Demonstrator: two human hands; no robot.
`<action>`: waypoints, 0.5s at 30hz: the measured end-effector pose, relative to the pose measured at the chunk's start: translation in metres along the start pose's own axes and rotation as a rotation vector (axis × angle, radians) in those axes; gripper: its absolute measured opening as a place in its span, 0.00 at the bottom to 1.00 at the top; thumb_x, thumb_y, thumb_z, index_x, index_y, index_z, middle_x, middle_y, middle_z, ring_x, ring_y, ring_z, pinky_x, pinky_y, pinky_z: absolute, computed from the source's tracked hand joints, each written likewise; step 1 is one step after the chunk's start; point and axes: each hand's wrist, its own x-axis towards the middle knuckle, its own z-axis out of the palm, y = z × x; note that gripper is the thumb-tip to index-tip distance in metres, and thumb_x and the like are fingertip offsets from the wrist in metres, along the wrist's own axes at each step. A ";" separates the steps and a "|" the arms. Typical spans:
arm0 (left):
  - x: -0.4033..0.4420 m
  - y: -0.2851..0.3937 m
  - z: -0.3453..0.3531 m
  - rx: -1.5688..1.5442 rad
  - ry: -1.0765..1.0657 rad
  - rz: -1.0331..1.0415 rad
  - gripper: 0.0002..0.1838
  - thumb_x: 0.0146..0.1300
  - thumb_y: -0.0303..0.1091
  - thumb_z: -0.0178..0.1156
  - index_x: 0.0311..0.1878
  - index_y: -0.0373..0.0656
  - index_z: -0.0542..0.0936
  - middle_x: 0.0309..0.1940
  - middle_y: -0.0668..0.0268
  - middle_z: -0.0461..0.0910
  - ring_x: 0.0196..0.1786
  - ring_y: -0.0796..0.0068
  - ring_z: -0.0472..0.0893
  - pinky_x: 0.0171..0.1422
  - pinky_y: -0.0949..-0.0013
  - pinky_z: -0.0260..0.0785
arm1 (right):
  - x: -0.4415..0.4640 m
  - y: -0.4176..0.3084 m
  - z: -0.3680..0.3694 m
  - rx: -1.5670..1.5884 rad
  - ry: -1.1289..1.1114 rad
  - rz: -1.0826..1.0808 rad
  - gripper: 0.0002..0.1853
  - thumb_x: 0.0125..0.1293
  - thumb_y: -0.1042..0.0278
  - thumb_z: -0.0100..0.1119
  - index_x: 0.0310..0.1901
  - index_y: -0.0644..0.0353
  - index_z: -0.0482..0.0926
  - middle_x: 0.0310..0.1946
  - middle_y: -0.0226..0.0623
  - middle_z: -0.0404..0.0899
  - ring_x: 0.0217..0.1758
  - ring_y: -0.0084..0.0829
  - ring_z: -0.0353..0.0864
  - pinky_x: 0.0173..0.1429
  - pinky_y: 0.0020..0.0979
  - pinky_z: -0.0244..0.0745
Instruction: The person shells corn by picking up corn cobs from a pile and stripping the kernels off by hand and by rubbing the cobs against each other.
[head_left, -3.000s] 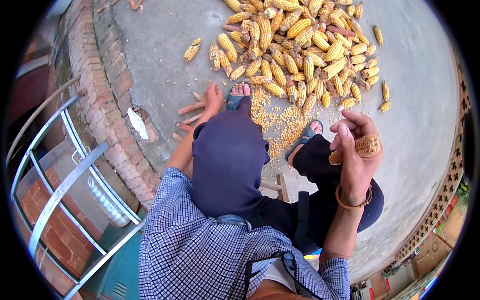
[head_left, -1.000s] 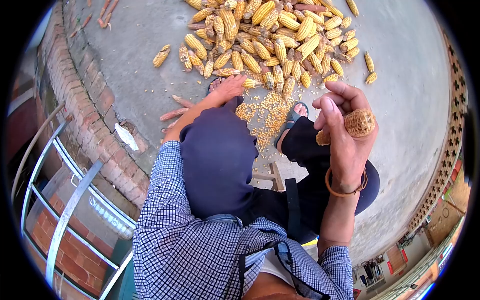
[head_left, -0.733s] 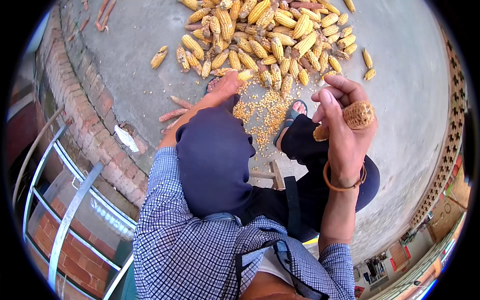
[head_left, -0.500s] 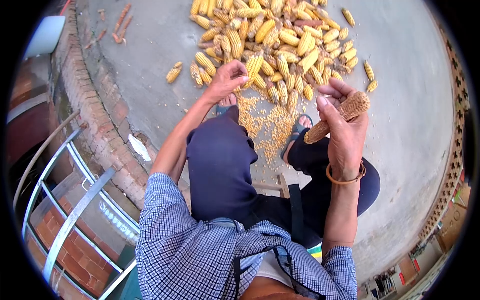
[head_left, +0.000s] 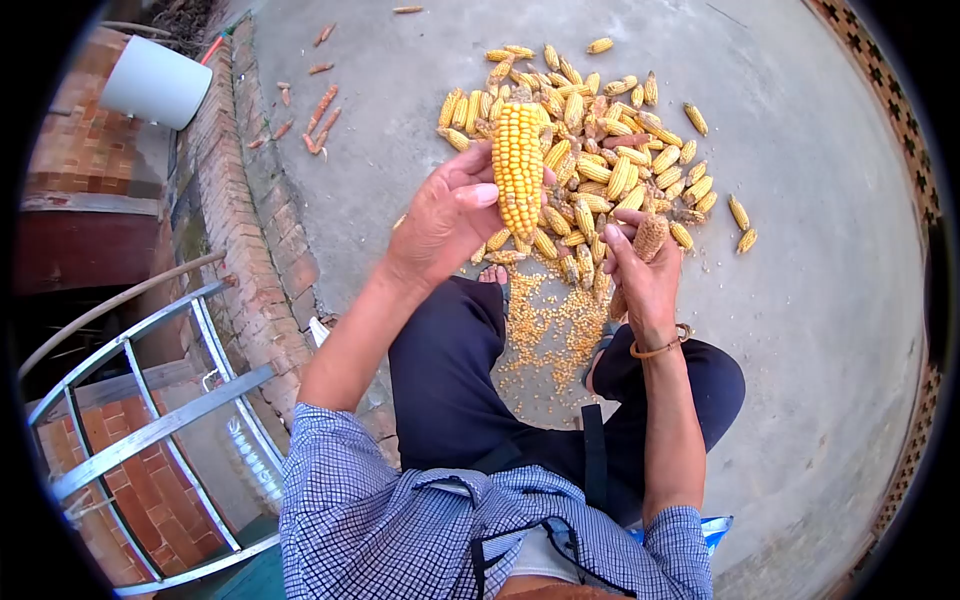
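My left hand (head_left: 447, 222) is closed around a yellow ear of corn (head_left: 519, 168), held upright in front of the pile with its rows of kernels facing me. In my right hand (head_left: 645, 285) lies a bare brown corn cob (head_left: 652, 238), gripped between thumb and fingers; its lower part is partly hidden by the hand. Behind both hands spreads a pile of corn ears (head_left: 625, 175), some with brown, damaged tips. Loose corn kernels (head_left: 550, 330) are scattered on the ground between my feet.
Several bare cobs (head_left: 322, 112) lie on the concrete at upper left. A brick edging (head_left: 255, 190) runs along the left, beside a metal frame (head_left: 160, 440) and a white bucket (head_left: 157, 82). Two stray ears (head_left: 738, 210) lie right of the pile.
My left hand has lifted the ear of corn from the pile's near edge, closer to me. My right hand, still holding the bare cob, has shifted left and lower. The view has tilted.
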 end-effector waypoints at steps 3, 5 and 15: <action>-0.008 -0.012 0.021 -0.135 0.014 0.000 0.27 0.70 0.38 0.53 0.67 0.34 0.64 0.51 0.54 0.77 0.47 0.69 0.79 0.53 0.65 0.75 | 0.000 -0.002 0.000 0.004 -0.005 -0.006 0.15 0.65 0.73 0.65 0.50 0.69 0.76 0.32 0.32 0.78 0.23 0.17 0.74 0.29 0.20 0.72; -0.012 -0.020 0.031 -0.232 0.007 -0.015 0.27 0.73 0.42 0.51 0.67 0.34 0.65 0.47 0.55 0.77 0.41 0.72 0.78 0.45 0.68 0.74 | 0.000 -0.003 -0.001 0.014 0.012 -0.018 0.15 0.66 0.71 0.65 0.50 0.70 0.76 0.32 0.34 0.80 0.23 0.17 0.74 0.27 0.19 0.70; -0.024 -0.054 0.045 -0.472 -0.020 -0.077 0.29 0.77 0.51 0.38 0.66 0.34 0.64 0.36 0.56 0.76 0.23 0.76 0.73 0.23 0.76 0.66 | -0.005 -0.006 -0.003 0.104 0.003 -0.020 0.16 0.68 0.66 0.63 0.51 0.69 0.77 0.33 0.38 0.83 0.22 0.17 0.75 0.23 0.17 0.63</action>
